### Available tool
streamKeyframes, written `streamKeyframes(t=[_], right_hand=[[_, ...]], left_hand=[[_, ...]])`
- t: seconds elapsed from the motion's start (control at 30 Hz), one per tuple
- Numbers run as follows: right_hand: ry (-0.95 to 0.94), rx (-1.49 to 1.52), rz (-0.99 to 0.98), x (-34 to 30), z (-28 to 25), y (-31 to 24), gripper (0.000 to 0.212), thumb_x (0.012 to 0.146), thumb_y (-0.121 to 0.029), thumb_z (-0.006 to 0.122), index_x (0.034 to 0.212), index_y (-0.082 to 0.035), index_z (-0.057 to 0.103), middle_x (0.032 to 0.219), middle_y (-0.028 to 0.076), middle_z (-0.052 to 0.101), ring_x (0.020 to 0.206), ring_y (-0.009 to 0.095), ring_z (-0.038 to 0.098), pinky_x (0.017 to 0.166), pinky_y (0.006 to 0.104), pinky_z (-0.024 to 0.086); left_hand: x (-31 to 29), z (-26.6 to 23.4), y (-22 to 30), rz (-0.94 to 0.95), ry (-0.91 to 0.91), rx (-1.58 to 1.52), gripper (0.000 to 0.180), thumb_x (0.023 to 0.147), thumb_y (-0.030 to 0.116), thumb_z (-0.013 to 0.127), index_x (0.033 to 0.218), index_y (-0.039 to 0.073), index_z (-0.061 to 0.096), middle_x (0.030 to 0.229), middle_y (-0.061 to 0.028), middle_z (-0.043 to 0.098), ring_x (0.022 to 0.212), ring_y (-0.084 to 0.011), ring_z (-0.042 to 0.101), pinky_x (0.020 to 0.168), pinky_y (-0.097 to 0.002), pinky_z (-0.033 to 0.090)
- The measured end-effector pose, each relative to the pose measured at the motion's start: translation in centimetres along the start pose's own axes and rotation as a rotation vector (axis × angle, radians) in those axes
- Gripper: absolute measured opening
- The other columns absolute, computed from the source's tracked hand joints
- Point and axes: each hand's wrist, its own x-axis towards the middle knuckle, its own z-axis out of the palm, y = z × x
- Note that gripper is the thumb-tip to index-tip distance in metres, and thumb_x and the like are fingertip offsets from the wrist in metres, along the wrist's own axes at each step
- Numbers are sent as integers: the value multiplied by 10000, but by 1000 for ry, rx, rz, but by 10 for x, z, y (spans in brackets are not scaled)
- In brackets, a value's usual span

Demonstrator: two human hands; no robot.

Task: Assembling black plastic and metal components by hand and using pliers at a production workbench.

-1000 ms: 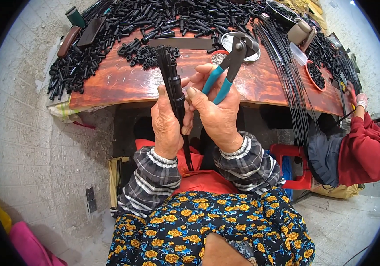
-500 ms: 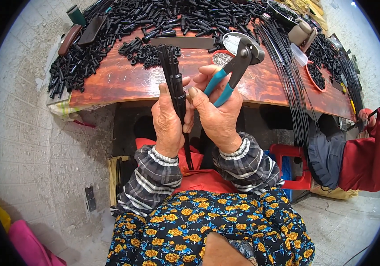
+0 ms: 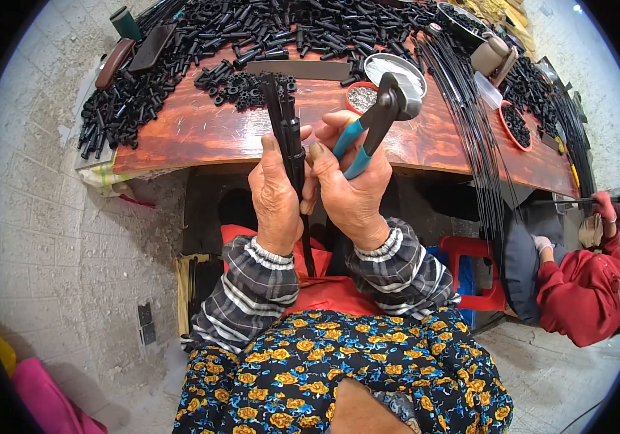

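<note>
My left hand is closed around a slim bundle of black rods, which looks like a folded umbrella frame. The bundle stands nearly upright, with a ringed collar at my thumb and a thin shaft running down to my lap. Blue-handled pliers rest in my right hand, their dark head pointing up and away from the bundle. The right thumb and fingertips meet close beside the collar. Whether they pinch a small part there, I cannot make out.
Black tubular parts heap along the back of the reddish wooden table. Metal bits fill a small red bowl beside a round metal dish. Long black rods overhang the table edge. A person in red works at the right.
The pliers and my right hand have shifted slightly left and down. My left hand stays nearly still. At the right, the person in red has moved, and both their gloved hands now show.
</note>
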Motion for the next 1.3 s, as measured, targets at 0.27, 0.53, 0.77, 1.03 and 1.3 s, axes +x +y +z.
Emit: streamKeyframes(t=[0.27, 0.53, 0.77, 1.03, 1.3], right_hand=[[-20, 41, 42, 3, -3, -1, 312, 886, 27, 612, 1168, 14, 479, 951, 85, 588, 665, 91, 598, 536, 210, 508], [-66, 38, 37, 7, -4, -1, 307, 894, 46, 577, 1178, -2, 472, 984, 105, 608, 668, 79, 585, 538, 196, 497], [-74, 86, 69, 5, -7, 5, 306, 892, 51, 570, 1179, -5, 481, 973, 96, 603, 668, 84, 583, 534, 204, 492], [95, -850, -236, 82, -72, 25, 272, 764, -9, 612, 1036, -7, 613, 830, 64, 636, 706, 139, 616, 630, 290, 490], [-41, -1236, -9, 126, -103, 38, 239, 760, -107, 652, 972, 4, 637, 761, 107, 664, 746, 190, 670, 654, 310, 501]], left_hand=[[-1, 0, -1, -25, 0, -32, 664, 971, 587, 358, 1170, -6, 582, 644, 16, 508, 433, -47, 395, 354, -207, 278], [-2, 3, -2, 8, 0, -5, 654, 972, 586, 354, 1145, 3, 595, 609, 17, 492, 428, -50, 396, 348, -209, 274], [1, 0, -4, 5, 37, 10, 672, 967, 598, 346, 1144, -4, 585, 559, 9, 465, 394, -62, 368, 347, -219, 281], [7, -15, -2, -19, -65, -30, 756, 941, 649, 331, 1228, -27, 509, 494, -10, 409, 364, -83, 336, 350, -234, 295], [9, -12, -3, -14, -73, -20, 779, 950, 655, 277, 1242, -35, 491, 511, 5, 414, 377, -71, 344, 351, -225, 302]])
